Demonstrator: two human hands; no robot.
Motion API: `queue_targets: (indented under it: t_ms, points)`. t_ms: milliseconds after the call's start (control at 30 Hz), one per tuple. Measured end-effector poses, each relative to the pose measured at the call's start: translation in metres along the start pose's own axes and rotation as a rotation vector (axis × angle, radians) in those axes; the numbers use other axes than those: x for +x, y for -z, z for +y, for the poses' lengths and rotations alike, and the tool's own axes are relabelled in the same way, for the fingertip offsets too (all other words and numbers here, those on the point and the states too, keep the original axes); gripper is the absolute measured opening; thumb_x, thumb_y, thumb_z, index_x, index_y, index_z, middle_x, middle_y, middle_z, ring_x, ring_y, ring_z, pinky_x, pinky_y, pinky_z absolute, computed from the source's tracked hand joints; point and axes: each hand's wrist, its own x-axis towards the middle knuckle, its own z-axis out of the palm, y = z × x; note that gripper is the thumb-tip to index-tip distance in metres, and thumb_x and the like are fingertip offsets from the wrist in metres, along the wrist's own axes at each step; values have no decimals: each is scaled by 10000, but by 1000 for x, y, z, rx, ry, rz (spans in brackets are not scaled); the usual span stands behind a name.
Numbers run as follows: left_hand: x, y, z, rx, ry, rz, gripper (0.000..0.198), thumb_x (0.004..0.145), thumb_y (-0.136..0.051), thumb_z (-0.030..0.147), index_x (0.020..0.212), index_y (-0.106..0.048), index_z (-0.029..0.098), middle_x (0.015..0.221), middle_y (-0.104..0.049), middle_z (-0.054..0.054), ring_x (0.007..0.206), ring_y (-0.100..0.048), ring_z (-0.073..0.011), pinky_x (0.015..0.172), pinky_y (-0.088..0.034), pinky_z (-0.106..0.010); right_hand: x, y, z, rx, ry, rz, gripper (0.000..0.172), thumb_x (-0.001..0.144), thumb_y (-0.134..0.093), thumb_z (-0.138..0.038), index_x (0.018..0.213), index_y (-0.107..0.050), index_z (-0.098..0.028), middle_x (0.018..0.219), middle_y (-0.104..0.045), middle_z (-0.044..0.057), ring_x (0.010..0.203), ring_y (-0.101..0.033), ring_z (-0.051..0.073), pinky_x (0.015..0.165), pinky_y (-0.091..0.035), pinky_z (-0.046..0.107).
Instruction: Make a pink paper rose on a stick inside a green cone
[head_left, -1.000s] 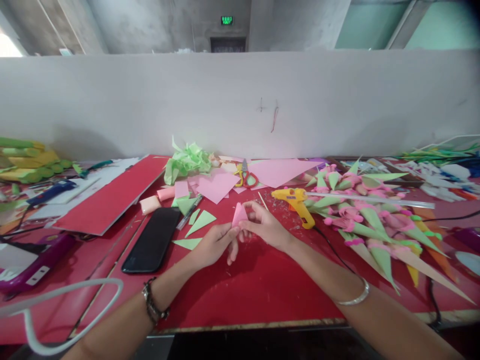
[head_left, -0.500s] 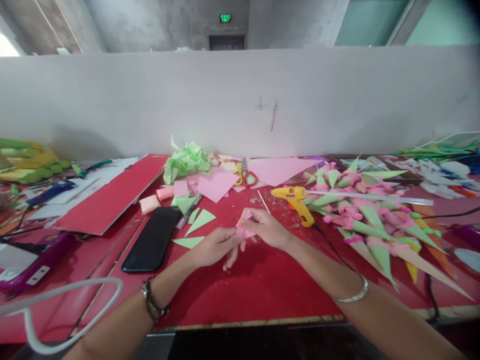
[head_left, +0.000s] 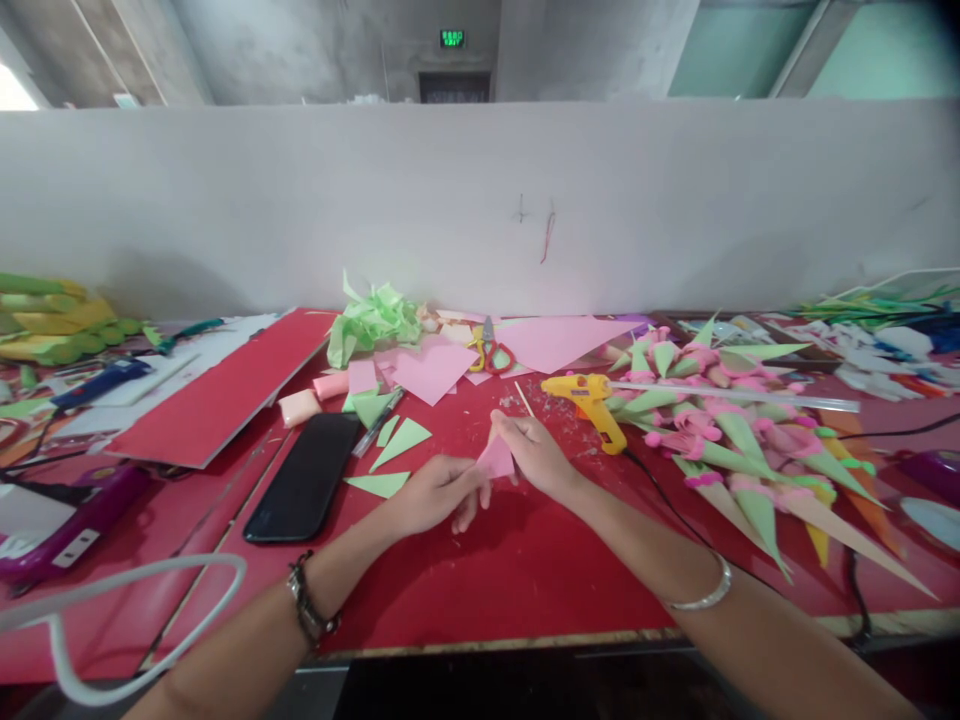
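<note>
A small piece of pink paper point(head_left: 498, 459) is held between my two hands, above the front middle of the red table. My left hand point(head_left: 441, 490) pinches its lower left side between thumb and fingers. On the upper right, my right hand point(head_left: 536, 452) grips the paper's top, and its fingers hide part of it. Green paper triangles point(head_left: 401, 442) lie to the left of my left hand. A yellow hot glue gun point(head_left: 589, 400) rests just beyond my right hand, near a thin wooden stick point(head_left: 525, 398).
Paper cones with pink trim point(head_left: 720, 430) are heaped at right. A black phone point(head_left: 304, 480) lies at left beside a red board point(head_left: 225, 385). Scissors point(head_left: 491, 350), pink sheets point(head_left: 431, 370) and crumpled green paper point(head_left: 379, 320) sit at the back, before a pale partition point(head_left: 337, 200).
The pink paper shows more of its surface now, spread as a flat triangular shape. My right fingers have shifted slightly up on it; my left hand has barely moved.
</note>
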Motion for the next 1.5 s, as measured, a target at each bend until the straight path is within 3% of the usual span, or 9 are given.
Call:
queue_targets:
  t_ms: [167,300,533,700,800,933,1067,1233,1500]
  points:
    - [3,1,-4,24,-42,237,436,853,-253,439,649,-497,140,342,-447,56,309,-390,-59,426,-336,-169,2,-1,2,83,-12,-145,464,800,-342,-534,560,-479,-162,433,-475,-31,377,-426,71,399,-341,199]
    - [4,3,-7,41,-16,323,436,841,-270,458,597,-458,150,320,-406,70,274,-318,-50,373,-276,-168,0,-5,1,26,6,-217,377,789,-419,-482,611,-479,-155,461,-471,-43,408,-430,62,425,-344,184]
    - [6,4,-3,83,-31,328,431,846,-277,435,613,-495,145,305,-376,77,291,-319,-50,401,-295,-167,-4,-10,-4,-71,71,53,333,784,-465,-419,562,-423,-174,382,-395,-73,349,-351,50,382,-281,180]
    - [7,4,-3,45,-28,322,405,847,-287,405,623,-500,143,341,-419,67,309,-354,-51,403,-302,-167,0,-5,-5,-12,61,-49,337,829,-376,-420,600,-423,-177,449,-500,-44,365,-410,62,399,-328,186]
    - [7,5,-3,36,-14,384,393,831,-327,406,579,-479,146,328,-405,70,301,-351,-47,383,-279,-162,1,-3,-7,-4,79,-106,319,839,-362,-397,625,-434,-172,558,-572,-10,420,-459,69,454,-374,200]
    - [5,3,-2,72,21,469,450,815,-340,437,482,-435,149,272,-351,74,253,-310,-36,350,-244,-160,0,-2,-7,-22,57,-49,287,823,-392,-402,655,-444,-176,482,-548,-33,373,-417,67,405,-335,189]
    - [4,2,-1,71,42,465,490,808,-326,469,439,-396,155,263,-333,72,238,-324,-38,320,-224,-156,-1,-3,-5,-47,43,18,277,815,-409,-378,647,-477,-168,408,-502,-50,351,-397,62,394,-316,177]
    - [3,2,-2,38,26,408,477,811,-321,453,452,-416,154,263,-346,73,232,-329,-38,309,-222,-148,-1,-2,-7,-55,31,-11,243,800,-438,-337,630,-477,-167,420,-524,-43,370,-425,66,412,-321,179]
    - [0,3,3,56,-12,431,476,803,-359,404,403,-403,149,251,-347,69,223,-321,-30,303,-210,-139,-2,-2,-11,-3,54,-38,251,796,-457,-337,614,-479,-165,400,-482,-59,373,-435,63,425,-334,177]
